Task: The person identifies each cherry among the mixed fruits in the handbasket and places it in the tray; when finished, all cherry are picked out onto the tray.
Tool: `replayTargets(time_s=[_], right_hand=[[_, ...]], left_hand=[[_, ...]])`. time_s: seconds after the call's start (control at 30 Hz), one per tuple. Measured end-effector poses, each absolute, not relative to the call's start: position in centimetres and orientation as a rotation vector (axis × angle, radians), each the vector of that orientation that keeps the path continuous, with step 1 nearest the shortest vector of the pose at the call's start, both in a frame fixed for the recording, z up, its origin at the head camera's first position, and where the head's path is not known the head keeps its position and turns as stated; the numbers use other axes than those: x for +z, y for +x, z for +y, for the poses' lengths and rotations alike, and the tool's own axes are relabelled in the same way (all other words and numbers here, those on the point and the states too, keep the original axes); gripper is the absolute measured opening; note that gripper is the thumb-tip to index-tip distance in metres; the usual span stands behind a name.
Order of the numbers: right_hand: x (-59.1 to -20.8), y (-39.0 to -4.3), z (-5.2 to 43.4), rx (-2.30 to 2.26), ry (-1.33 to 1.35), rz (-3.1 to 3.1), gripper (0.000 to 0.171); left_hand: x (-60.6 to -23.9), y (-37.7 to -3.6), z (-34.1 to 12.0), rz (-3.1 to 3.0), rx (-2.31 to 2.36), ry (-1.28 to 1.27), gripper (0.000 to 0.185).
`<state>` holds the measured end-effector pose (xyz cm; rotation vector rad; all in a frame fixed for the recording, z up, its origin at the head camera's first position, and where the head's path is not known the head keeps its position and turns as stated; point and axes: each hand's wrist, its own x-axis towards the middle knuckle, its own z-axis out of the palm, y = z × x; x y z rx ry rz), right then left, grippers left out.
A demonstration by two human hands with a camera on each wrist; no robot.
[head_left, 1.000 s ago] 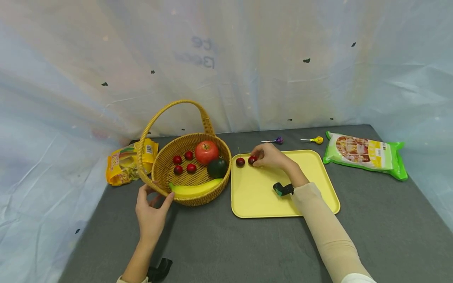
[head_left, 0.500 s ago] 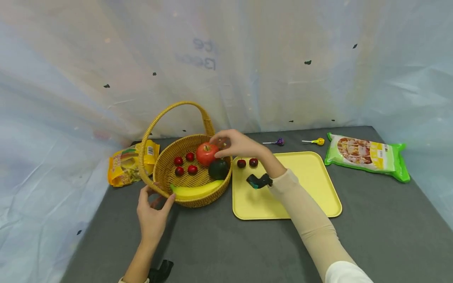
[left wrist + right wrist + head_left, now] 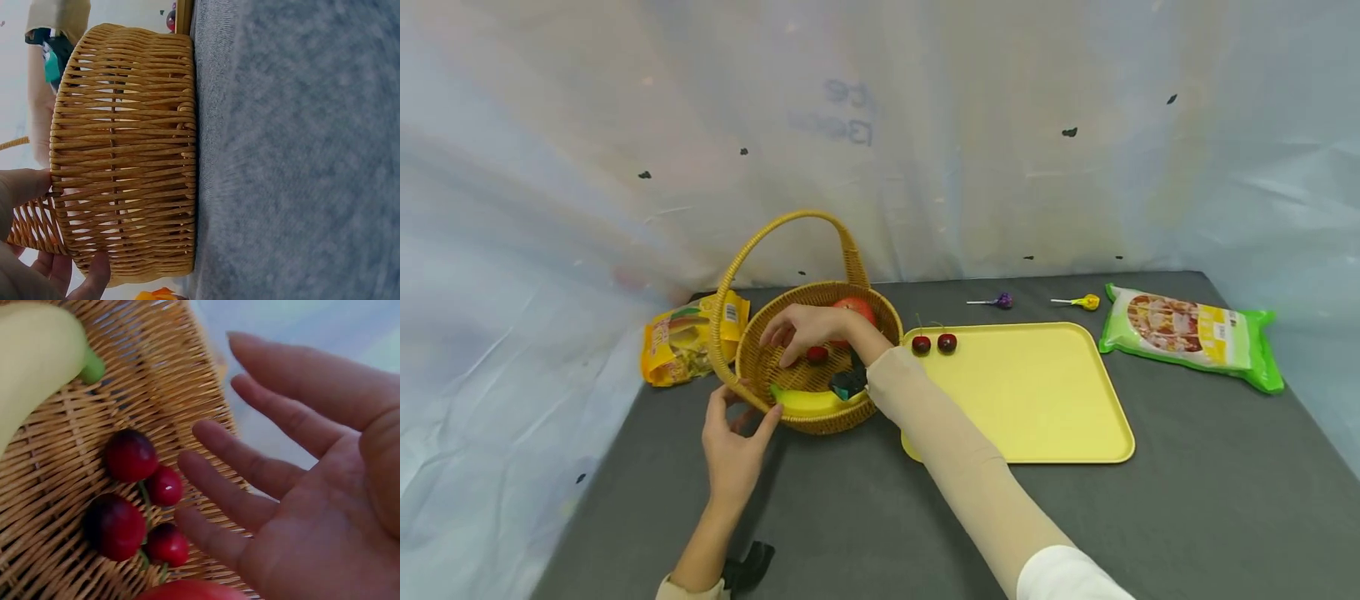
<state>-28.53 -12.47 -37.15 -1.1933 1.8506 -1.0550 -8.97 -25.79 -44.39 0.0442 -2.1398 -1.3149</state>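
Your left hand (image 3: pixel 733 450) is nearest to you, on the dark table (image 3: pixel 1187 483). Its thumb and fingers pinch the near rim of the wicker basket (image 3: pixel 758 367); in the left wrist view the fingertips (image 3: pixel 94 275) press against the woven wall and the thumb sits on the rim.

Just past that grip, inside the basket, a banana (image 3: pixel 808 402) lies along the near wall. Your right arm crosses over it, and your right hand (image 3: pixel 805 332) hangs over the basket floor with its fingers straight and spread, holding nothing. The right wrist view shows those fingers (image 3: pixel 244 462) just above four cherries (image 3: pixel 140 506) clustered on the wicker, not yet touching them; the head view shows only one of them, below your fingertips. A red apple (image 3: pixel 853 310) sits directly behind the right hand, against the far wall, partly hidden by your wrist. The basket's handle (image 3: pixel 790 225) arches upright over both.

To the right of your right hand, a yellow tray (image 3: pixel 1037 400) lies close against the basket, with two more cherries (image 3: pixel 934 343) in its far left corner. Left of the basket lies a yellow snack bag (image 3: pixel 681 350).

Farther off, beyond the tray, lie a purple lollipop (image 3: pixel 996 301) and a yellow lollipop (image 3: pixel 1082 302), and a green packet (image 3: pixel 1191 333) rests at the far right.
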Motion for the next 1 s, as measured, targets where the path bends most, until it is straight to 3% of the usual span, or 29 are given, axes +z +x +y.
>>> replayTargets(time_s=[0.6, 1.0], right_hand=[[-39.8, -29.0, -11.7, -0.856, -1.081, 1.727, 0.037], [-38.2, -28.8, -10.5, -0.655, -1.154, 1.834, 0.037]], left_hand=[[-42.6, -8.2, -24.5, -2.125, -1.275, 0.013, 0.052], [-41.5, -7.9, -23.9, -2.13, -1.269, 0.017, 0.049]])
